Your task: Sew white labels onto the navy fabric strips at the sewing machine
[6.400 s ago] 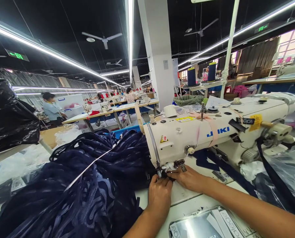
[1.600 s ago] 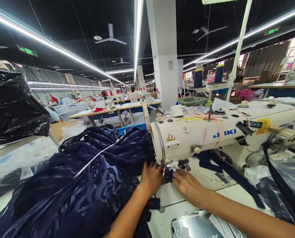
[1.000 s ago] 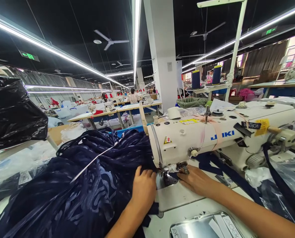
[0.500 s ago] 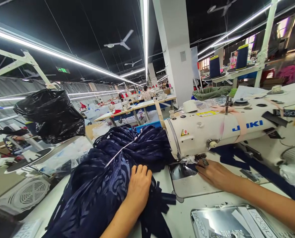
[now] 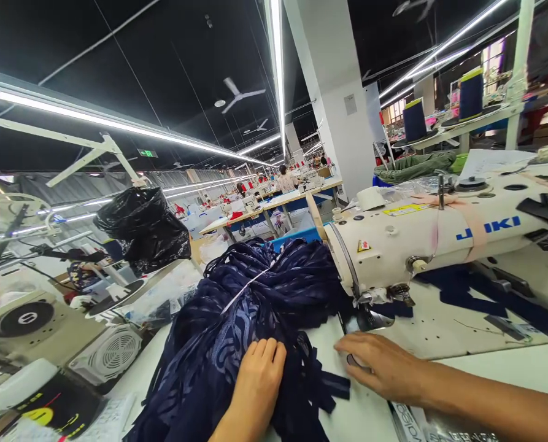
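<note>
A big heap of navy patterned fabric [image 5: 237,313] lies on the white sewing table [image 5: 370,417], left of a cream JUKI sewing machine [image 5: 439,236]. My left hand [image 5: 258,383] rests palm down on the heap's near edge, fingers together and stretched out. My right hand [image 5: 379,365] lies flat on the table just in front of the needle plate [image 5: 366,319], fingers extended toward loose navy strips [image 5: 320,383] at the heap's edge. Neither hand grips anything.
A black plastic bag [image 5: 142,227] hangs at the left above a fan grille [image 5: 105,356]. Thread cones [image 5: 470,92] stand on a rack behind the machine. A white pillar [image 5: 342,92] and rows of tables with other workers lie beyond. Printed labels [image 5: 414,420] sit near the front edge.
Both hands have pulled back from the presser foot toward me; the left slid onto the fabric heap, the right came off the needle plate. The view has swung left.
</note>
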The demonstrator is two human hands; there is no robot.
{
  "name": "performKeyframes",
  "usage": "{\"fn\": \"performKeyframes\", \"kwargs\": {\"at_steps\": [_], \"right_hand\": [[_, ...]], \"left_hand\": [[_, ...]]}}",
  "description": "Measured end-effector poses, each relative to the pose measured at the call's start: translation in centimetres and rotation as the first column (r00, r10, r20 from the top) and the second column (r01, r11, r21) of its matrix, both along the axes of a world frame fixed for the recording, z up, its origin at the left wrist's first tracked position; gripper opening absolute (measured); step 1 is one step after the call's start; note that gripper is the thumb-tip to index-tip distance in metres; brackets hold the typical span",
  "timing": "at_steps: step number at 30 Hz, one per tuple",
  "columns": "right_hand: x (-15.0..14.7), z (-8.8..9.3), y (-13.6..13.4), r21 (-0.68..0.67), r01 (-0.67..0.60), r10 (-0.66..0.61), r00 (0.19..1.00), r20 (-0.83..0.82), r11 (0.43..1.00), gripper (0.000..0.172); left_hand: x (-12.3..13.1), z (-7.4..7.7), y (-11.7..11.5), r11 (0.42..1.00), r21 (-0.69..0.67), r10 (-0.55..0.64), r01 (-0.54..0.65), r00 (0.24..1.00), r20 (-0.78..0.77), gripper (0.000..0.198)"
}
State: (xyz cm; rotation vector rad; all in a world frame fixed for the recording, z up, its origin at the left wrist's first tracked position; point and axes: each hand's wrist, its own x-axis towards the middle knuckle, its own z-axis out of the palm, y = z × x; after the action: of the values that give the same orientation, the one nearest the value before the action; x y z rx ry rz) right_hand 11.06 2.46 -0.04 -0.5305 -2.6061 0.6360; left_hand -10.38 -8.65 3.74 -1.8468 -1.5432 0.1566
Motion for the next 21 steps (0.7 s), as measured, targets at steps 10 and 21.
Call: {"fn": "performKeyframes", "kwargs": {"at_steps": [10, 21], "right_hand": [[-9.8, 0.9, -1.0, -0.445, 0.171, -0.196, 0.981, -0.011, 0.879, 0.033], [-15.1, 1.5, -0.3, -0.529, 0.220, -0.209, 0.975, 0.080, 0.820, 0.025]], "left_hand": [[-0.7, 1.2, -1.4, 0.984, -0.107, 0.139, -0.143, 0.989, -0.042, 0.046], [-1.7, 0.2, -2.7, 0.998, 0.037, 0.044, -0.045, 0.999, 0.017, 0.020]]}}
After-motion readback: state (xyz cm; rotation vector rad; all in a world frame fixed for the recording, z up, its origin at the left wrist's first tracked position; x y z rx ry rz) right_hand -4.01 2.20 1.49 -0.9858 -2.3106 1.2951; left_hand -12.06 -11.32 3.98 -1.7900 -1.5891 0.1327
